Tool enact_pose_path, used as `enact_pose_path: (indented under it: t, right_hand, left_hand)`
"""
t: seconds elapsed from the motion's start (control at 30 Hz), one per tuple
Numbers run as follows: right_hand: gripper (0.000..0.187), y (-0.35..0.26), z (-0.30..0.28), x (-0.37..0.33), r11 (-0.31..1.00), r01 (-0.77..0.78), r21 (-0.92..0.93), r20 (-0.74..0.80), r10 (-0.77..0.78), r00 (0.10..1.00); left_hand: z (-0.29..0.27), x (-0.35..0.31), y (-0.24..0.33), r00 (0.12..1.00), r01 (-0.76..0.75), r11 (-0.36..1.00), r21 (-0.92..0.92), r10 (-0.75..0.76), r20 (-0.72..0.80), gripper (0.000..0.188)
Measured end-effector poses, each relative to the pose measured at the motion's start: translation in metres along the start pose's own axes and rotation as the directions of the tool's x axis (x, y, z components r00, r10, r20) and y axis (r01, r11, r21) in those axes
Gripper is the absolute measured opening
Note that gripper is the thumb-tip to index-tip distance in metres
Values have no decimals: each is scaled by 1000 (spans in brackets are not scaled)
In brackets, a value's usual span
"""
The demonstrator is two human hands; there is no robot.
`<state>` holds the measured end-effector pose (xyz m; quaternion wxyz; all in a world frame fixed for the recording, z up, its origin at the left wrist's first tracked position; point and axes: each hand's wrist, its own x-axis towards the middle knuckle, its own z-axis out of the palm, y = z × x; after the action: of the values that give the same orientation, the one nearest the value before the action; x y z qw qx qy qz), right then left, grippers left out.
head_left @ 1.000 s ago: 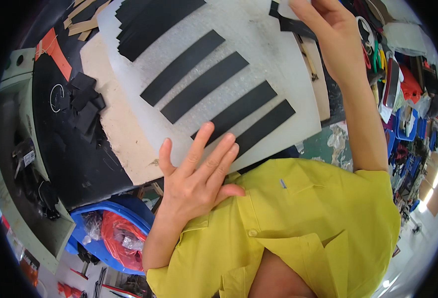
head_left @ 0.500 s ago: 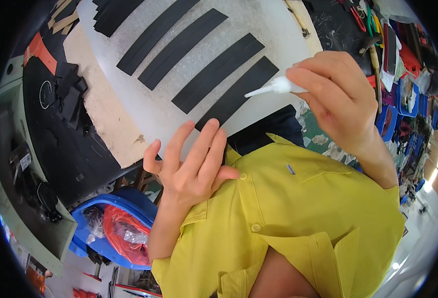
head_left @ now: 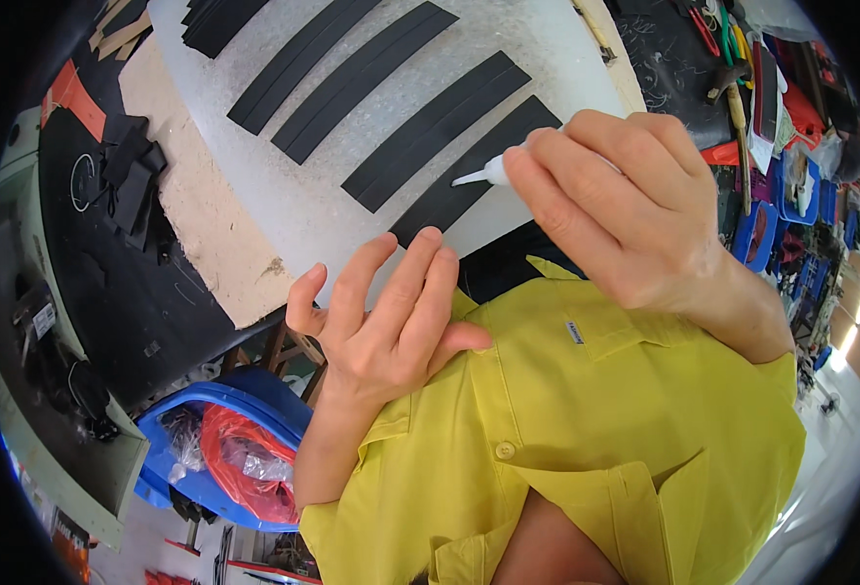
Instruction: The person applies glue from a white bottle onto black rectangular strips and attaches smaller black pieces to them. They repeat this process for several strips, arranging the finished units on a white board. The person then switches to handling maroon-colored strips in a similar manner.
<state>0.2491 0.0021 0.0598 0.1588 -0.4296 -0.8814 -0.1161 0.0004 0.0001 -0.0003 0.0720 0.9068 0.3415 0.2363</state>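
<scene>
Left hand [head_left: 376, 336] fans its fingers, fingertips at the lower end of the nearest black strip [head_left: 442, 202]; right hand [head_left: 634, 210] curls around a white bottle [head_left: 495, 172], nozzle slanting down at that strip's middle. Out left, a blue tub [head_left: 254, 392] holds red plastic [head_left: 230, 444]; centre, more black strips [head_left: 437, 130] lie spaced across a pale sheet [head_left: 288, 210]; far right, a hammer [head_left: 725, 80].

A workshop is seen here. Long, flat black strips [head_left: 437, 132] are laid in a row on a big, pale board [head_left: 558, 68] over a black table [head_left: 108, 331]. A hammer with a light wooden handle [head_left: 738, 127] is kept there, and many things are crammed around small blue plastic boxes [head_left: 771, 236].
</scene>
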Motion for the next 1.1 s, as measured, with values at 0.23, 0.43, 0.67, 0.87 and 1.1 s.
enact_pose_path:
  t: [0.23, 0.43, 0.67, 0.87, 1.1]
  right_hand:
    - [38, -3, -13, 1, 999, -30, -41, 70, 33, 997]
    - [39, 12, -15, 1, 993, -54, -102, 58, 60, 996]
    - [40, 13, 1, 20, 997, -70, -17, 17, 70, 997]
    - [40, 14, 3, 22, 999, -28, -38, 72, 31, 997]
    - [38, 15, 7, 31, 999, -32, 2, 76, 32, 997]
  left_hand:
    - [3, -2, -1, 1000, 8, 1000, -16, -8, -19, 61]
    - [0, 1, -1, 999, 24, 999, -38, -25, -20, 62]
    - [-10, 20, -11, 996, 79, 995, -63, -81, -36, 68]
    - [-5, 25, -19, 995, 96, 995, 20, -96, -17, 65]
    - [-4, 27, -19, 994, 105, 994, 18, -105, -5, 64]
